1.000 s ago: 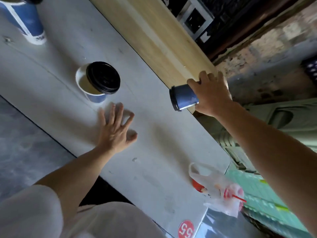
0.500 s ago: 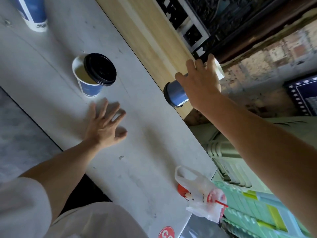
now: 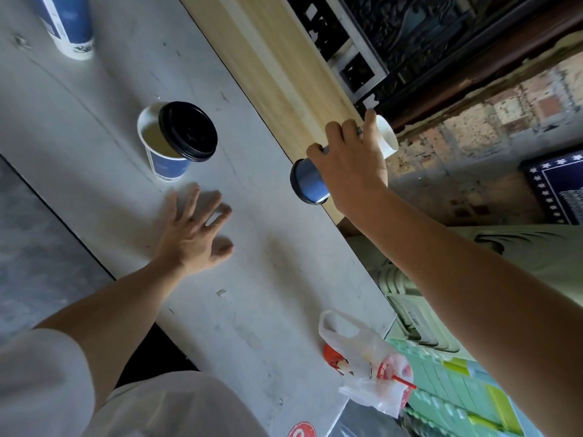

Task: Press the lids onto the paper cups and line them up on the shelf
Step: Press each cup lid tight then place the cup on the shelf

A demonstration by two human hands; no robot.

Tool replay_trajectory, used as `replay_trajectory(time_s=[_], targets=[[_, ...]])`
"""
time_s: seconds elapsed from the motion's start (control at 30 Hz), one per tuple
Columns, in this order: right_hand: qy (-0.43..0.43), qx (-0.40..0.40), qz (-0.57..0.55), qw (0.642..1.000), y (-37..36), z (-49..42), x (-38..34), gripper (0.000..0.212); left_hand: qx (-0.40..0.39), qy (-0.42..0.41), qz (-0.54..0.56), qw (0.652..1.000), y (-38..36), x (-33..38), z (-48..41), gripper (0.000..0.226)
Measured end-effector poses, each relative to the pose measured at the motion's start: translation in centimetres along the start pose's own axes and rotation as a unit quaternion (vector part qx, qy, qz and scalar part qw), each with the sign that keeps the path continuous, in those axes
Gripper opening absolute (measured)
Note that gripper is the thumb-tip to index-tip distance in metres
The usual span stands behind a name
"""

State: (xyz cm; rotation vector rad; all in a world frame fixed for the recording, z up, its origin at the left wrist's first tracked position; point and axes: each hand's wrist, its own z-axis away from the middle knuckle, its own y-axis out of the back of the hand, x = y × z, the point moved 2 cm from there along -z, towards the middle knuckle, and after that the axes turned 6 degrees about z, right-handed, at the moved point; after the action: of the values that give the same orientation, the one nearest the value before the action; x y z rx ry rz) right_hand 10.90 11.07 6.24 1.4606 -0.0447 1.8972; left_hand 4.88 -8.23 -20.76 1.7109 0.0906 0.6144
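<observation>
Up at the wooden shelf [image 3: 284, 58], the person's right hand [image 3: 350, 165] is wrapping its fingers around a blue paper cup with a black lid [image 3: 309, 181], holding it tilted above the shelf's near end. Meanwhile the left hand [image 3: 192, 231] is lying flat with fingers spread on the grey counter [image 3: 94, 99], grasping nothing. Just beyond it, a second blue paper cup [image 3: 167, 152] is standing with its round black plastic lid [image 3: 189, 130] sitting askew, half off the rim. A third blue cup [image 3: 67, 23] is standing farther along the counter, and a clear plastic bag [image 3: 369, 364] is lying near the counter's edge.
</observation>
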Motion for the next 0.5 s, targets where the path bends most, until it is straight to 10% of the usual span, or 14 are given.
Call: replay_trajectory(time_s=[0.5], targets=[[-0.014,-0.026,0.001,1.0,-1.3,0.3,-0.3,0.077,-0.021,0.001,0.008,1.0,-0.7,-0.3,-0.1,0.084]])
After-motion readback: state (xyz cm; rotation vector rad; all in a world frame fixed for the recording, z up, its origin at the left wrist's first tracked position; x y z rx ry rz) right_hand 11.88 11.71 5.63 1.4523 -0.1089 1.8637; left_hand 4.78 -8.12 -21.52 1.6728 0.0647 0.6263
